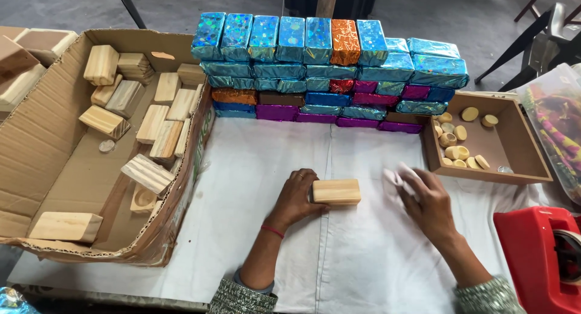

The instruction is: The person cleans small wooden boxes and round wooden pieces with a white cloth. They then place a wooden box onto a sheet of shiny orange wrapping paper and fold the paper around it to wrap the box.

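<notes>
A plain wooden block (336,191) lies on the white cloth (272,157) in front of me. My left hand (296,197) grips its left end, fingers curled round it. My right hand (423,196) rests just right of the block and holds a small piece of white paper or cloth (397,175), which looks blurred. Behind them stands a stack of foil-wrapped blocks (327,72), mostly blue with some purple, orange and red ones.
A big cardboard box (36,138) with several bare wooden blocks sits at the left. A shallow brown tray (520,147) with small round wooden pieces stands at the right. A red tape dispenser (538,259) is at the lower right, a plastic bag of colourful material beyond it.
</notes>
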